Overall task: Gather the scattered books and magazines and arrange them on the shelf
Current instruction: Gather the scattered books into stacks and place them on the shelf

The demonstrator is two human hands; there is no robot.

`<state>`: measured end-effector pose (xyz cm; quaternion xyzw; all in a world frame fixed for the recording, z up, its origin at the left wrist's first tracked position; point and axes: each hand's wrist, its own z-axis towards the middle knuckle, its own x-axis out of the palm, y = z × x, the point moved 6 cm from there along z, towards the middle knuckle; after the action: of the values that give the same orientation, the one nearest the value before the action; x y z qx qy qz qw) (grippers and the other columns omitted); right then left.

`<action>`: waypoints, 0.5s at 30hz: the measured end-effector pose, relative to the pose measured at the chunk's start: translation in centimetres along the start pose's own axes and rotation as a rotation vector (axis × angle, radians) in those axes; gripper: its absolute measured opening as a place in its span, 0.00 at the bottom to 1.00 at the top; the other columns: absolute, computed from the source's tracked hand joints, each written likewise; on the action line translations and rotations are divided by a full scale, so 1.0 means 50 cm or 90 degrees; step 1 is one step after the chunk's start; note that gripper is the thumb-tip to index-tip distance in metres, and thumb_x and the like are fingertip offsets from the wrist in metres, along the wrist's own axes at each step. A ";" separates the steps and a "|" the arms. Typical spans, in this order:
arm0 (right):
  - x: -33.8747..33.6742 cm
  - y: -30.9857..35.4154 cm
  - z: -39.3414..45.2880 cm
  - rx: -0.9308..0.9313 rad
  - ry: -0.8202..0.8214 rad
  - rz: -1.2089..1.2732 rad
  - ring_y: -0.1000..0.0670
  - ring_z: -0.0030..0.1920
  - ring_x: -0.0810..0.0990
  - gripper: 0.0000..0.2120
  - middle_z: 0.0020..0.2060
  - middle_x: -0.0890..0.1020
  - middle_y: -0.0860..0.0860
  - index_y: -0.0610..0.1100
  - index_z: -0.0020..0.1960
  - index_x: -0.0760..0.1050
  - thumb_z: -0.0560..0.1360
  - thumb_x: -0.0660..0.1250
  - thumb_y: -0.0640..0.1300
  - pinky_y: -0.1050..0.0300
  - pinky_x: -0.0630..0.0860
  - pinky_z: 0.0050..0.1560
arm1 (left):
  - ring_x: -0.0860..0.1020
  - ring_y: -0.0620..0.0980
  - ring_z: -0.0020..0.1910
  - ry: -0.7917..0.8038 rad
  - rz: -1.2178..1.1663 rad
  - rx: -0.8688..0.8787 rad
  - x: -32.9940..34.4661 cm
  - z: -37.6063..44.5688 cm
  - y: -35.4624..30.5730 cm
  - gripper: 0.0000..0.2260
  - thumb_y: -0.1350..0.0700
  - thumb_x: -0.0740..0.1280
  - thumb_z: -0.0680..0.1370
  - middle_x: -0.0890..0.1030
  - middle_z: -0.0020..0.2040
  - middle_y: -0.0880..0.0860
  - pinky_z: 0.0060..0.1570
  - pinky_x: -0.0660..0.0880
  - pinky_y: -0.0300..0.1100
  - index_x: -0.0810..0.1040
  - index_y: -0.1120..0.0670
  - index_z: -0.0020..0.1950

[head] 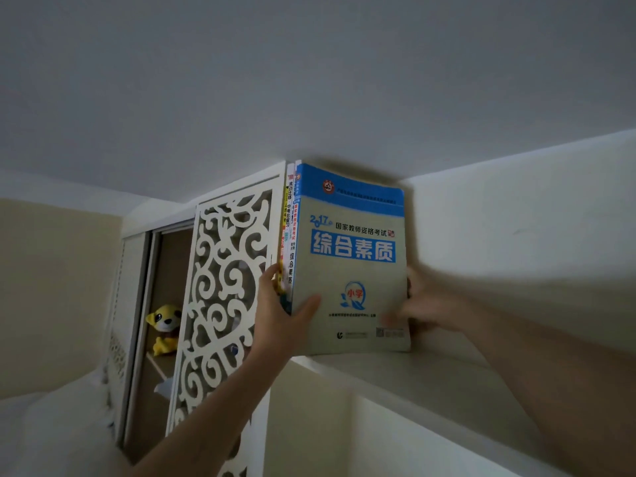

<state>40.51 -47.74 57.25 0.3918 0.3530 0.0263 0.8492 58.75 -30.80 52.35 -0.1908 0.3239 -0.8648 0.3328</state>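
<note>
At the far left, inside an open cupboard, a yellow plush toy (pixel 165 327) sits on an inner board, and beside it stands a white screen (pixel 227 287) with cut-out curls. Just right of this screen the left hand (pixel 280 316) comes up from below; its grip is holding the lower spine corner of the books (pixel 349 263), with the thumb flat on the front cover and the fingers curled around the spine side. There are about three books pressed together, standing upright on a high white shelf (pixel 395 370) close under the ceiling, with the spines facing left and the grey and blue cover facing the camera. These look like soft-cover study books, so I judge them fairly heavy as a pack but not stiff; each one can bend or slide against the other, because the covers look smooth. A good hold is low, near the spines, where the pack is strongest, with the bottom edges resting on the shelf to carry the weight. The right hand (pixel 426 304) is at the lower right edge of the cover and is blurred; it seems to touch or press the outer edge, but I cannot tell if its grip is closed around it.
</note>
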 end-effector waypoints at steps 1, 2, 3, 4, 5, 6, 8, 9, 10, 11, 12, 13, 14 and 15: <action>0.006 -0.011 0.001 0.011 0.005 -0.023 0.50 0.57 0.80 0.46 0.55 0.81 0.52 0.53 0.65 0.68 0.51 0.82 0.35 0.46 0.81 0.53 | 0.79 0.49 0.57 0.013 0.007 0.015 -0.003 -0.008 0.014 0.31 0.57 0.73 0.73 0.75 0.62 0.49 0.48 0.82 0.48 0.60 0.46 0.71; 0.011 -0.018 0.002 0.013 0.008 -0.023 0.49 0.58 0.79 0.49 0.55 0.81 0.52 0.54 0.65 0.66 0.50 0.81 0.33 0.45 0.81 0.52 | 0.78 0.50 0.59 0.005 0.012 0.030 -0.005 -0.012 0.025 0.32 0.55 0.73 0.73 0.74 0.64 0.49 0.50 0.81 0.50 0.60 0.44 0.72; 0.015 -0.021 0.006 0.006 0.012 -0.015 0.49 0.58 0.80 0.49 0.55 0.81 0.53 0.55 0.65 0.66 0.49 0.80 0.32 0.45 0.81 0.51 | 0.77 0.51 0.60 -0.015 0.015 0.040 -0.007 -0.013 0.031 0.32 0.53 0.73 0.73 0.73 0.64 0.48 0.51 0.81 0.52 0.61 0.42 0.71; 0.020 -0.020 0.009 -0.010 0.021 -0.012 0.50 0.57 0.80 0.48 0.54 0.82 0.53 0.56 0.64 0.67 0.50 0.79 0.31 0.45 0.82 0.50 | 0.77 0.51 0.61 -0.034 0.016 0.046 -0.006 -0.009 0.036 0.31 0.50 0.72 0.71 0.73 0.64 0.48 0.52 0.80 0.53 0.61 0.41 0.71; 0.024 -0.016 0.011 -0.023 0.031 -0.013 0.51 0.56 0.81 0.47 0.54 0.82 0.54 0.57 0.64 0.68 0.51 0.79 0.30 0.46 0.82 0.49 | 0.76 0.50 0.61 -0.045 0.021 0.048 -0.003 -0.006 0.040 0.32 0.48 0.72 0.71 0.73 0.64 0.47 0.53 0.80 0.54 0.62 0.41 0.70; 0.029 -0.012 0.014 -0.036 0.033 -0.009 0.51 0.55 0.81 0.46 0.54 0.82 0.54 0.57 0.63 0.69 0.52 0.79 0.29 0.47 0.82 0.48 | 0.75 0.49 0.62 -0.053 0.026 0.048 0.001 -0.003 0.042 0.31 0.48 0.72 0.71 0.72 0.64 0.46 0.54 0.79 0.53 0.62 0.41 0.71; 0.031 -0.017 0.033 -0.046 -0.007 0.001 0.50 0.56 0.81 0.44 0.55 0.82 0.52 0.54 0.64 0.69 0.55 0.78 0.27 0.46 0.83 0.48 | 0.73 0.47 0.62 -0.075 0.037 0.051 0.004 0.000 0.046 0.31 0.51 0.72 0.73 0.68 0.64 0.44 0.55 0.79 0.50 0.62 0.43 0.71; 0.032 -0.022 0.040 -0.041 -0.040 -0.010 0.48 0.56 0.81 0.43 0.55 0.82 0.50 0.52 0.65 0.68 0.56 0.77 0.27 0.47 0.83 0.48 | 0.73 0.47 0.61 -0.085 0.041 0.050 0.004 -0.001 0.046 0.30 0.53 0.72 0.74 0.66 0.63 0.44 0.54 0.79 0.48 0.62 0.44 0.72; 0.030 -0.026 0.046 -0.031 -0.081 -0.049 0.48 0.55 0.81 0.43 0.54 0.81 0.50 0.52 0.65 0.67 0.57 0.79 0.30 0.47 0.83 0.48 | 0.73 0.46 0.60 -0.095 0.043 0.044 0.004 0.000 0.045 0.30 0.53 0.72 0.74 0.64 0.62 0.44 0.53 0.80 0.47 0.62 0.45 0.72; 0.028 -0.026 0.045 -0.018 -0.115 -0.117 0.48 0.53 0.81 0.43 0.54 0.81 0.49 0.52 0.67 0.64 0.57 0.80 0.35 0.47 0.82 0.49 | 0.72 0.46 0.59 -0.102 0.045 0.032 0.003 0.000 0.044 0.30 0.54 0.72 0.74 0.64 0.62 0.45 0.52 0.80 0.46 0.62 0.45 0.71; 0.028 -0.025 0.041 0.002 -0.142 -0.206 0.47 0.52 0.81 0.46 0.54 0.80 0.47 0.52 0.70 0.60 0.58 0.81 0.40 0.46 0.81 0.50 | 0.73 0.47 0.59 -0.104 0.038 0.018 0.003 0.000 0.043 0.29 0.54 0.72 0.74 0.64 0.62 0.46 0.51 0.80 0.45 0.63 0.45 0.71; 0.029 -0.027 0.034 0.036 -0.159 -0.287 0.44 0.52 0.80 0.52 0.56 0.79 0.44 0.52 0.73 0.54 0.58 0.82 0.45 0.45 0.80 0.53 | 0.73 0.47 0.59 -0.102 0.025 0.007 0.001 0.001 0.042 0.29 0.54 0.72 0.74 0.64 0.62 0.46 0.50 0.81 0.46 0.63 0.45 0.71; 0.032 -0.020 0.019 0.068 -0.160 -0.345 0.41 0.55 0.79 0.57 0.59 0.76 0.41 0.51 0.74 0.50 0.56 0.83 0.50 0.44 0.79 0.54 | 0.73 0.48 0.59 -0.101 0.006 -0.004 0.000 0.000 0.040 0.29 0.54 0.73 0.73 0.65 0.62 0.46 0.50 0.81 0.48 0.64 0.44 0.70; 0.036 -0.012 0.005 0.096 -0.147 -0.374 0.39 0.56 0.78 0.60 0.62 0.73 0.40 0.47 0.74 0.51 0.53 0.84 0.54 0.44 0.79 0.52 | 0.74 0.49 0.59 -0.102 -0.009 -0.013 0.001 -0.002 0.037 0.28 0.55 0.73 0.73 0.65 0.61 0.46 0.50 0.81 0.49 0.65 0.43 0.69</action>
<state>41.88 -47.72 55.90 0.3356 0.3529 -0.2909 0.8235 59.49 -31.82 51.00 -0.2647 0.3038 -0.8459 0.3495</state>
